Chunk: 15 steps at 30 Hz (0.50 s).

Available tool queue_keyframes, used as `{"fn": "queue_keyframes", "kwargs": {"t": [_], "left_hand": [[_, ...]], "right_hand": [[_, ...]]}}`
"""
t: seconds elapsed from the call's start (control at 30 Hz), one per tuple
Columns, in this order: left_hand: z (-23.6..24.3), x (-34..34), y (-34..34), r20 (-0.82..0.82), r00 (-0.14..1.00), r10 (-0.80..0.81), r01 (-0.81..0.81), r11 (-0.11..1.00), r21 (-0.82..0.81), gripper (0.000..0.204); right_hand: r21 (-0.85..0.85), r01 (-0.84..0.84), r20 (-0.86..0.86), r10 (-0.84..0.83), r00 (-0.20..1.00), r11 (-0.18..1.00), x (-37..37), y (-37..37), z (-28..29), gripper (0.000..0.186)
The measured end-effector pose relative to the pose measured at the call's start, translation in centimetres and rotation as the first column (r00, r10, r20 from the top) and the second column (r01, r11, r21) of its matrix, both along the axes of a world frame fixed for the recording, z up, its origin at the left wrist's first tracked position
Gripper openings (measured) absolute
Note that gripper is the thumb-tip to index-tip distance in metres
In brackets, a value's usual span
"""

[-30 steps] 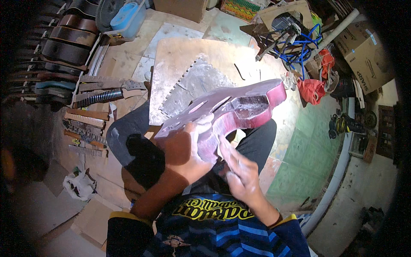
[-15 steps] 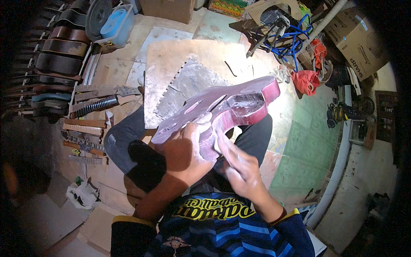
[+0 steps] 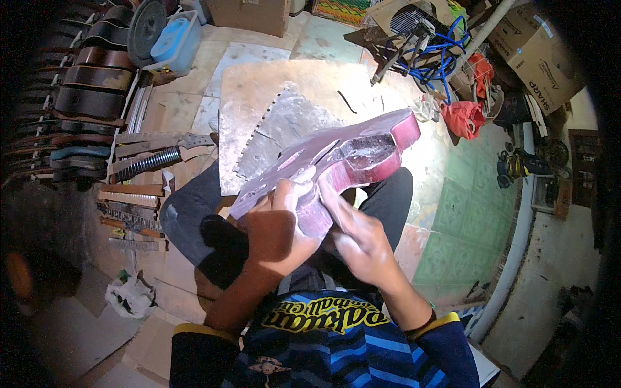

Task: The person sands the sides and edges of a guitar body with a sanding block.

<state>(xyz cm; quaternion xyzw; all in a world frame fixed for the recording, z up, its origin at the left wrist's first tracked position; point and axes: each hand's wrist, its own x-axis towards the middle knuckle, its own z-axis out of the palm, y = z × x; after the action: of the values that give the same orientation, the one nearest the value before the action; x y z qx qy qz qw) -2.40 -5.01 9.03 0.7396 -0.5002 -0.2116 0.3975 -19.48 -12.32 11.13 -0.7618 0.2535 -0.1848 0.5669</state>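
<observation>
A dusty purple-pink electric guitar body (image 3: 375,158), with slots and a hollowed cavity, is tilted above my lap. My left hand (image 3: 281,216) grips its near end, the fingers over the top face and whitened with dust. My right hand (image 3: 359,236) presses against the curved side edge of the body, fingers close together and dusty; whatever lies under them is hidden. Beneath the body is a grey dusty sheet (image 3: 291,123) with a notched edge, lying on a pale board (image 3: 259,77).
Files and saw-like tools (image 3: 152,161) lie left of my knee. Guitar bodies (image 3: 90,74) are lined up at the far left. Blue hose (image 3: 440,74), a red bag (image 3: 462,119) and a cardboard box (image 3: 540,68) fill the far right. A white plastic bag (image 3: 129,294) sits lower left.
My right hand has slid slightly up and left along the guitar body's curved edge. A pale piece under its fingers no longer shows. The body has shifted a little to the left.
</observation>
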Motion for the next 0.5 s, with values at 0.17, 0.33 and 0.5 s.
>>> {"fn": "queue_keyframes", "kwargs": {"t": [0.17, 0.33, 0.5], "left_hand": [[0.2, -0.1, 0.3, 0.080, 0.997, -0.021, 0.021, 1.000, -0.001, 0.063], [-0.4, 1.0, 0.5, -0.026, 1.000, -0.013, 0.013, 1.000, -0.003, 0.059], [-0.2, 0.4, 0.6, 0.013, 0.998, 0.053, -0.054, 0.997, 0.051, 0.058]], "right_hand": [[-0.114, -0.009, -0.044, 0.004, 0.999, 0.993, 1.0, -0.5, 0.3, 0.072], [-0.001, -0.040, 0.031, 0.040, 0.999, 0.999, -0.3, 0.7, -0.2, 0.070], [-0.061, -0.009, 0.003, 0.009, 1.000, 0.998, 1.6, -0.3, 0.7, 0.067]]}}
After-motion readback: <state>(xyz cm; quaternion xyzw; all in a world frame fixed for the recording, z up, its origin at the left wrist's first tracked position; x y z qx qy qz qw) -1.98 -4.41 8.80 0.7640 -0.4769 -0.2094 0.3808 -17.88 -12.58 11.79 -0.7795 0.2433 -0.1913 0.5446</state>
